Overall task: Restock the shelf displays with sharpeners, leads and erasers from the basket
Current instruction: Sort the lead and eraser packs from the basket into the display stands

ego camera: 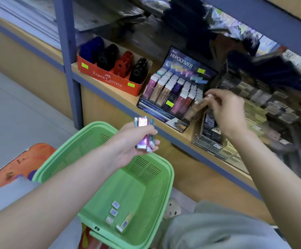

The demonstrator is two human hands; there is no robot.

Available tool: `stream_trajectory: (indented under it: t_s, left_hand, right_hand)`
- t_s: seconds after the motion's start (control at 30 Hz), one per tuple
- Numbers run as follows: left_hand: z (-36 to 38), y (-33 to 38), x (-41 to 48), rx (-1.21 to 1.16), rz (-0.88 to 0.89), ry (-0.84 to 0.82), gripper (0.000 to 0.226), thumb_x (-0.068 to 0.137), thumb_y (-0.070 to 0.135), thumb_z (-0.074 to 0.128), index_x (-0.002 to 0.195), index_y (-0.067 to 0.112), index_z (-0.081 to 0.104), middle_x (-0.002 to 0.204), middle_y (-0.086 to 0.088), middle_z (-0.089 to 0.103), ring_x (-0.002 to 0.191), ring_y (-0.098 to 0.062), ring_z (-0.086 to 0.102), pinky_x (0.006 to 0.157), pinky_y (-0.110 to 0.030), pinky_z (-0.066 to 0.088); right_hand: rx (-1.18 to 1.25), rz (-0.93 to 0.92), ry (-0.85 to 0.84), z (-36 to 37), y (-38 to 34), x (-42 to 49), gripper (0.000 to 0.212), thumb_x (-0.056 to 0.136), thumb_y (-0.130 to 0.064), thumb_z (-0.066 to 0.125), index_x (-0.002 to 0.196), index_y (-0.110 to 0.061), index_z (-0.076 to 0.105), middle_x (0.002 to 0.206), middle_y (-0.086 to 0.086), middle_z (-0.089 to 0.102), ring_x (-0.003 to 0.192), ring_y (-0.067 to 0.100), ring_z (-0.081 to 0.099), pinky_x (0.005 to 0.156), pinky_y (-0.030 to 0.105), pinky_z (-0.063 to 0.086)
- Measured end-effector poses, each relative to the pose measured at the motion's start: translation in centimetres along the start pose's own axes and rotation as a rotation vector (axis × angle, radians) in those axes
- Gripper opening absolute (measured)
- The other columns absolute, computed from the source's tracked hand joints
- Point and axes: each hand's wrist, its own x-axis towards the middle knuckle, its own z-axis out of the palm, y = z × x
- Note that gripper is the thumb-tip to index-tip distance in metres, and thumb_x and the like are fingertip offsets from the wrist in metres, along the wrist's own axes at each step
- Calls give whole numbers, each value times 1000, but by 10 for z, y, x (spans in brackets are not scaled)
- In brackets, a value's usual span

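My left hand (137, 141) grips a small bundle of slim eraser packs (144, 133), pink, white and teal, above the green basket (157, 187). Several small packs (118, 215) lie on the basket's floor. My right hand (225, 110) pinches one tan eraser pack (202, 103) at the right end of the black Hi-Polymer eraser display (185, 63), which stands on the wooden shelf (113, 90) with rows of upright packs. Left of it, a red Faber-Castell box (108, 78) holds blue, black and red sharpeners.
Right of the eraser display sit trays of small lead boxes (211, 130) and more blurred stock. A blue metal upright (70, 60) frames the shelf at the left. An orange patterned stool (20, 164) stands by the basket, and my grey-clad knee (214, 229) is at the lower right.
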Motion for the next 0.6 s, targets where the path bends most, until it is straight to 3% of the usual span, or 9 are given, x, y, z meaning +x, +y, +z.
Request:
stream_trajectory:
  t_s: [0.13,0.23,0.33,0.43,0.53,0.6]
  left_hand:
    - [-1,-4,4,2,-12,7,13,87,6,62,99,3,56,79,-14,67,64,-17,66,67,-29,58]
    - [0,-7,7,-16,-4,8,18,88,6,62,104,0,59,82,-14,70,61,-15,68,58,-25,57]
    - [2,-9,9,-53,2,18,21,87,6,63,106,-1,61,89,-14,71,63,-14,70,55,-23,56]
    - [3,-10,11,-63,14,25,22,85,7,65,106,0,62,92,-14,72,66,-15,70,56,-23,56]
    - [4,-10,11,-65,29,18,20,85,6,65,104,2,63,86,-12,72,63,-14,69,56,-23,57]
    - [4,-10,12,-51,38,7,18,85,7,65,103,6,63,82,-10,72,63,-15,68,61,-25,58]
  right_hand:
    - [-69,-40,-138,4,0,0,25,93,-13,60,115,-6,67,105,10,62,91,16,55,81,17,35]
    - [-117,-84,-161,11,-7,-1,30,91,-11,61,120,-3,64,95,6,51,87,17,51,80,24,41]
    - [-200,-125,-104,19,-7,-9,31,91,-12,62,120,-1,61,99,10,58,88,28,60,74,36,49]
    - [-241,-146,-35,21,-3,-16,19,90,-12,63,105,0,62,100,15,62,90,33,60,67,44,53]
    - [-308,-217,100,21,-3,-21,13,90,-9,63,96,0,70,99,17,59,89,35,56,67,41,49]
    - [-210,-195,91,19,-12,-28,15,93,-12,58,99,-5,69,99,8,57,87,25,55,73,32,44]
